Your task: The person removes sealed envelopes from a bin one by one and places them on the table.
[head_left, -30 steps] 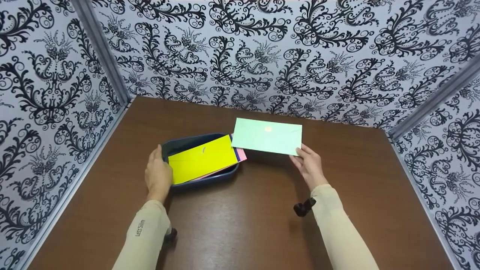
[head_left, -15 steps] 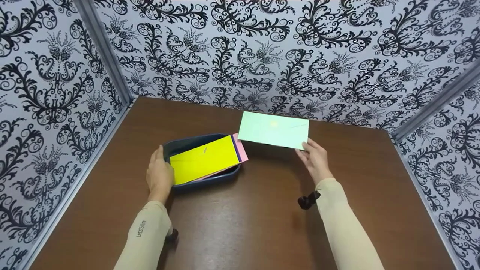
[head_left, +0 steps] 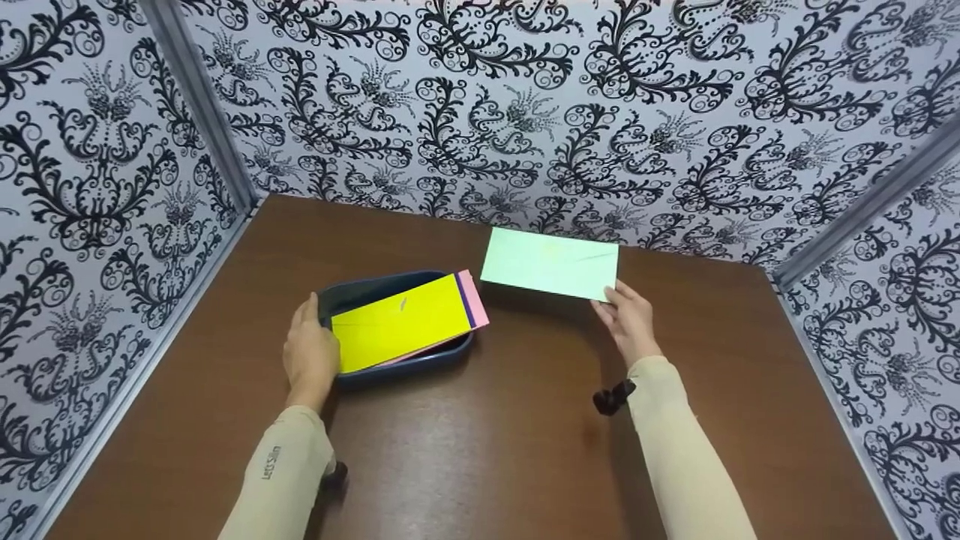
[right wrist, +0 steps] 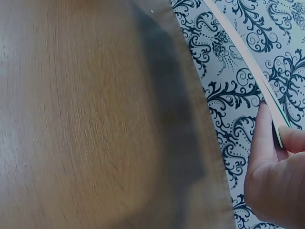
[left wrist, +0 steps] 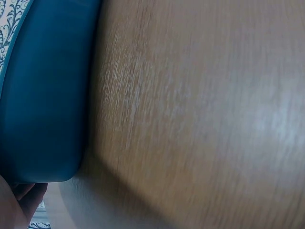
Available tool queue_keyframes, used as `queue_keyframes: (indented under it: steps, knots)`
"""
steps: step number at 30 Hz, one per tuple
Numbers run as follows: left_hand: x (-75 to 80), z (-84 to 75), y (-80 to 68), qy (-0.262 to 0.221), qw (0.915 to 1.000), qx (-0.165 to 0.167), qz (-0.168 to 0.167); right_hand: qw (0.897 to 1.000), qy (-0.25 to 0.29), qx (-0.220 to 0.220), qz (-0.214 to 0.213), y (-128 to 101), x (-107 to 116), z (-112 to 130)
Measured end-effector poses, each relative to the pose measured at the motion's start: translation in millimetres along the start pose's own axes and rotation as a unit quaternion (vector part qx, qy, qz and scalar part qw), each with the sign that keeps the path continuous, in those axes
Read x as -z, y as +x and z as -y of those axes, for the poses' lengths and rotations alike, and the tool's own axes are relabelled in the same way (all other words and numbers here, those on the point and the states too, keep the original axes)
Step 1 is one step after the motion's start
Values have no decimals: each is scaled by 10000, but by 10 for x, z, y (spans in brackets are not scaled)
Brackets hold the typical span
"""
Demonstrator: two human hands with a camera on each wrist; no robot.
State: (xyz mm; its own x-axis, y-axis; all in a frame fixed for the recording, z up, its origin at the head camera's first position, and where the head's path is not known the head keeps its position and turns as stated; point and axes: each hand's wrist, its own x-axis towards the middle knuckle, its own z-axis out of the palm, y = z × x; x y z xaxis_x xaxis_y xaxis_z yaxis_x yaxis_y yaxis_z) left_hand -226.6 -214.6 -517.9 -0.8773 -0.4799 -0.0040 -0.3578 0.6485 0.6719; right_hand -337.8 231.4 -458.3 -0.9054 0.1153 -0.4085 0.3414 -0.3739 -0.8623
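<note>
- Pale green card (head_left: 550, 262) is what my right hand (head_left: 631, 324) holds, out past my sleeves; closest to me is my left sleeve (head_left: 292, 484), whose lettering (head_left: 271, 463) reads "Let's Slim", running along the forearm.
- My right sleeve (head_left: 690, 450) is the same cream colour, and a small black device (head_left: 613, 397) juts from its cuff.
- Under both arms spreads the brown wood-grain table (head_left: 465, 450).
- My left hand (head_left: 310, 352) lies against the left end of the blue tray (head_left: 409, 369), fingers side by side; I cannot tell how far they curl round it.
- Inside the tray leans a yellow card (head_left: 401, 322), its long axis slanting from near left to far right; the little mark on its face is too small to read.
- Past the yellow card's right end show a dark blue strip (head_left: 464, 300) and a pink card (head_left: 475, 301), which pokes out over the tray's right rim.
- My right thumb and fingers are clamped on the green card's near right corner, thumb on top, fingers beneath.
- I have that card in the air right of the tray, apart from it; its long axis runs left to right, right end slightly nearer me, and the pale mark on it is unreadable.
- Behind everything stands black-and-white scrollwork wallpaper (head_left: 510, 112).
</note>
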Motion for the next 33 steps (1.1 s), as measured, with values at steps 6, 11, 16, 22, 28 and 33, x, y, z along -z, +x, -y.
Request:
queue_keyframes:
  steps: [6, 11, 16, 22, 28, 33]
  knots:
    - [8, 14, 2, 15, 10000, -13, -11, 9999, 85, 14, -74, 46, 25, -16]
    - [20, 12, 5, 56, 10000, 7, -4, 10000, -69, -30, -17, 82, 22, -6]
    - [24, 16, 12, 71, 10000, -4, -18, 9999, -147, -45, 16, 119, 0, -13]
    - [17, 31, 10, 99, 9999, 13, -90, 9998, -163, -50, 33, 180, -53, -46]
    - [4, 29, -9, 112, 9999, 26, -72, 9997, -211, -84, -32, 258, -60, -105]
    - [-16, 6, 1, 106, 9999, 26, -44, 9997, -169, -125, -93, 322, -68, -128]
